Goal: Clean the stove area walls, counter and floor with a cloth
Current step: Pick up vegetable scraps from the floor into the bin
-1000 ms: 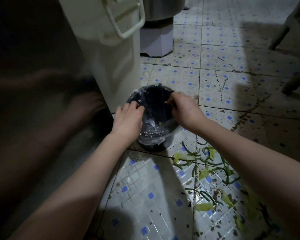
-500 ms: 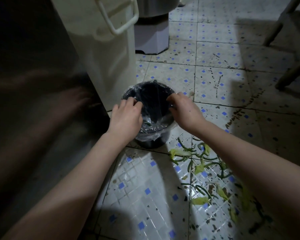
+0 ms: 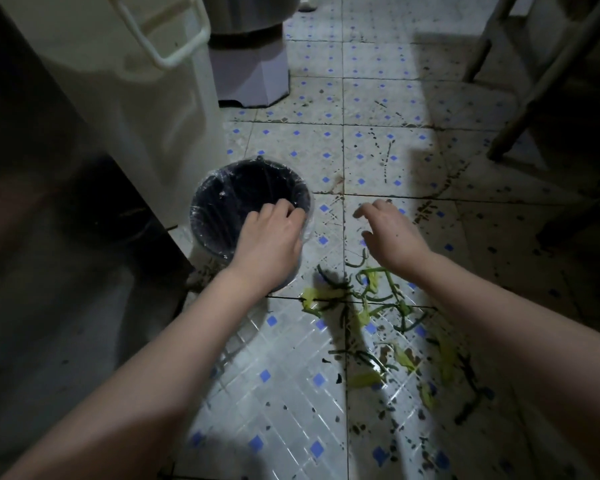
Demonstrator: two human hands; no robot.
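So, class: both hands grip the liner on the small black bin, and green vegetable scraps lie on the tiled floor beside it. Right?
Not quite. The head view shows only the left hand gripping the liner at the rim of the bin; the right hand is off it, fingers relaxed, above the tiled floor. The green vegetable scraps do lie beside the bin.

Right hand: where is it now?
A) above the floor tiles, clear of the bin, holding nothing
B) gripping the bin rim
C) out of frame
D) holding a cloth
A: the right hand hovers open over the floor beside the bin, holding nothing; only the left hand grips the bin's rim.
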